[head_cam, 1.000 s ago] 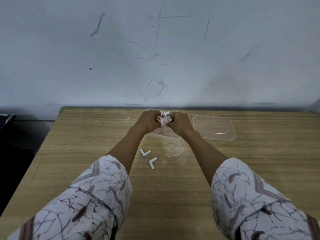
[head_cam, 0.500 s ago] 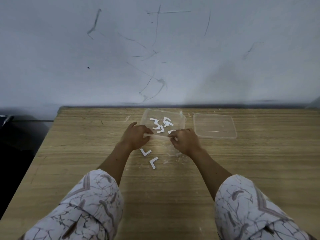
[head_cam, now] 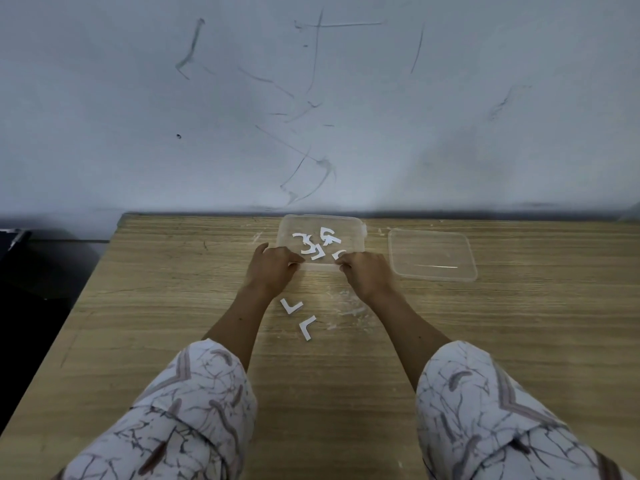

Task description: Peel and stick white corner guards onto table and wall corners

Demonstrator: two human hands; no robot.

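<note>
- White L-shaped corner guards point(head_cam: 291, 306) are what I am working with: two lie loose on the pale wood-grain table point(head_cam: 156, 306), between my forearms, just near of my hands; the second one point(head_cam: 307, 327) sits slightly right of and nearer to me than the first.
- My left hand point(head_cam: 272, 268) grips the near left rim of the clear plastic rectangular container point(head_cam: 353, 230), fingers curled over its edge.
- Inside that container lie several more white guard pieces point(head_cam: 317, 244), jumbled and overlapping.
- My right hand point(head_cam: 367, 275) clasps the near right rim of the same container, fingers bent at the edge.
- The clear plastic lid point(head_cam: 431, 254) lies flat on the table just right of the container, apart from it.
- A grey scuffed wall point(head_cam: 485, 133) stands behind the table's far edge.
</note>
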